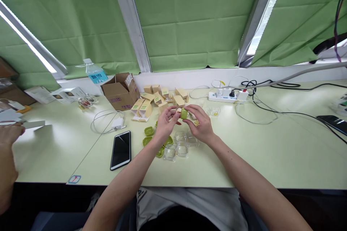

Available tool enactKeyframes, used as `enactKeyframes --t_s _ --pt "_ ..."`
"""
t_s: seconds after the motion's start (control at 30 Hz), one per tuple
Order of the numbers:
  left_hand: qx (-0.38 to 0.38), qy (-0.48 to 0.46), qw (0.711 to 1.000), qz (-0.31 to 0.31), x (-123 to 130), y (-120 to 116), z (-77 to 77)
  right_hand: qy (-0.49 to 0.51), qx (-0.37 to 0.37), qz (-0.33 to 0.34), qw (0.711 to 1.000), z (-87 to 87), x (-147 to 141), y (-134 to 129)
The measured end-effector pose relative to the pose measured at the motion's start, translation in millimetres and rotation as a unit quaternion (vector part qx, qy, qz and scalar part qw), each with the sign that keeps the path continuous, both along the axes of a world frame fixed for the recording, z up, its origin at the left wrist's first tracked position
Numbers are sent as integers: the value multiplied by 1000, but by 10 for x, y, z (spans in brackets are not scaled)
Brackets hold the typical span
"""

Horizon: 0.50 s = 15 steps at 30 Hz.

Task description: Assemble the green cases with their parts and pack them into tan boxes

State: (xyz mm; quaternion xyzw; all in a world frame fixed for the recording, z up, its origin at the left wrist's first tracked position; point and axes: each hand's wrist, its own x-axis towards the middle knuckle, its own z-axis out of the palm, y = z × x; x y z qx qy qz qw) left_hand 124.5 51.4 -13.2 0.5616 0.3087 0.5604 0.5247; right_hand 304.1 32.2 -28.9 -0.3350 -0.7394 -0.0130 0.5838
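Above the middle of the table my two hands meet. My right hand point(202, 124) grips a small green plastic container point(184, 113), turned on its side. My left hand point(165, 122) is closed at the container's left end, with a small white-and-red piece point(178, 111) at its fingertips; its exact kind is too small to tell. Below the hands lie several green square trays point(149, 131), partly hidden by my left forearm. Beside them stand several clear plastic cups point(182, 149). Small yellow pieces point(196, 123) show by my right palm.
Behind my hands are several small cardboard boxes point(145, 108) and an open brown carton point(120, 93) near a water bottle point(96, 72). A phone point(120, 150) and a white charger point(117, 123) lie left. A power strip point(225, 95) with cables sits right. Another person's hand point(11, 133) is far left.
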Motion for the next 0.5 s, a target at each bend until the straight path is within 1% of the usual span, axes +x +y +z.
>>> enactKeyframes --t_s 0.07,0.1,0.17,0.23,0.3,0.37,0.43,0.5 --pt "-26 5 998 -49 9 10 -11 -4 1 11 1000 16 10 0" --pt "-37 0 997 -64 10 19 -17 -7 0 20 1000 30 17 -1" --pt "-53 -33 995 -80 -1 47 -24 -7 -16 32 999 71 51 1" --pt "-65 -84 990 -90 -36 84 -14 8 -52 23 998 122 124 18" --pt "-80 -133 983 -96 -87 127 9 28 -103 -17 994 172 236 55" --pt "-101 -176 975 -89 -141 169 30 15 -178 -83 980 214 364 100" --pt "-129 -210 966 -74 -184 205 40 -32 -261 -151 953 245 472 132" --pt "-157 -239 957 -54 -211 231 36 -110 -318 -190 922 261 532 140"
